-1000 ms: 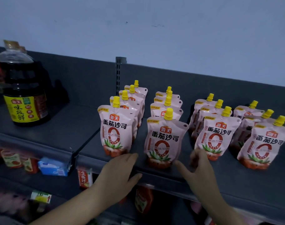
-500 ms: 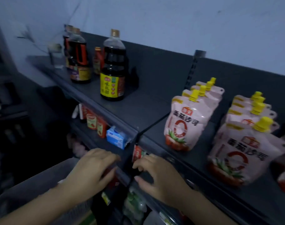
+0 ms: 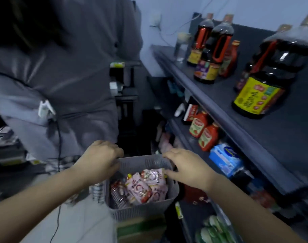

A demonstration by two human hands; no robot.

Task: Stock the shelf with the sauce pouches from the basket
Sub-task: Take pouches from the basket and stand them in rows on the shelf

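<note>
A grey plastic basket (image 3: 141,210) sits low in front of me on a cardboard box. Several pink sauce pouches (image 3: 142,187) with yellow spouts lie jumbled inside it. My left hand (image 3: 99,160) hovers over the basket's left rim, fingers curled, holding nothing that I can see. My right hand (image 3: 188,168) reaches over the right rim, its fingertips touching the top pouch (image 3: 154,175); no grip on it shows. The dark shelf (image 3: 265,137) runs along the right. The pouches stocked on it are out of view.
Dark sauce bottles (image 3: 213,55) and a large jug (image 3: 270,79) stand on the top shelf. Red ketchup bottles (image 3: 204,130) and a blue pack (image 3: 225,158) fill the lower shelf. A person in grey clothes (image 3: 62,76) stands close on the left, with a cable hanging.
My view has swung left and down from the shelf's pouch rows to the basket. Both hands have dropped from the shelf edge to just over the basket.
</note>
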